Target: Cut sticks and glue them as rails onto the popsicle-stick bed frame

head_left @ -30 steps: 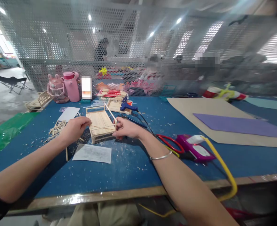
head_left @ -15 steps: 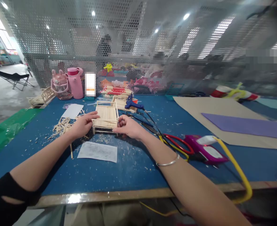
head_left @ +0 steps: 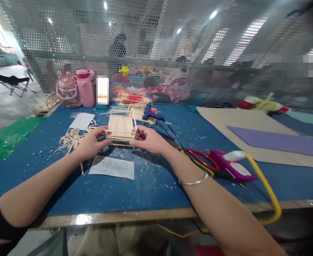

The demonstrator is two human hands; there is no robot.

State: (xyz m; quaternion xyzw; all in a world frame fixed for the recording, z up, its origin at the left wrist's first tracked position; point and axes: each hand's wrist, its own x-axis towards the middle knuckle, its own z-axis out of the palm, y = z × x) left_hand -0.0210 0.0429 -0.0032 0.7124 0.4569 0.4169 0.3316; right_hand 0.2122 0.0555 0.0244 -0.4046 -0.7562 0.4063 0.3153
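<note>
"Two hands on it, is that right?"

"Yes. My left hand [head_left: 91, 144] grips the left end of the little stick frame [head_left: 121, 127] and my right hand [head_left: 149, 139] grips the right end, fingers closed on its edges. I hold it just above the counter [head_left: 151, 185], in the middle, a bit to the far side of a white sheet of paper [head_left: 112, 167]."

"What is the surface like?"

"Blue, scattered with pale wood crumbs, with a bare wooden edge on the near side. Left of my left hand lies a heap of cut sticks [head_left: 72, 138], and beyond that another white card [head_left: 82, 121]. Green plastic [head_left: 9, 137] covers the far-left corner."

"And to the right?"

"Red-handled scissors [head_left: 199, 160], a magenta tool [head_left: 229, 167] with a yellow hose [head_left: 265, 188] curving off the near edge, then a large tan board [head_left: 238, 122] with a purple sheet [head_left: 276, 140] on top."

"Behind the frame?"

"A blue glue gun [head_left: 151, 115], more stick pieces [head_left: 131, 100], two pink bottles [head_left: 76, 93] and a second stick model [head_left: 44, 105] at far left."

"The room?"

"A perforated metal screen [head_left: 172, 42] stands along the far edge; people sit behind it, blurred. Ceiling lights shine through, and a folding chair [head_left: 11, 82] stands on the floor at far left."
</note>
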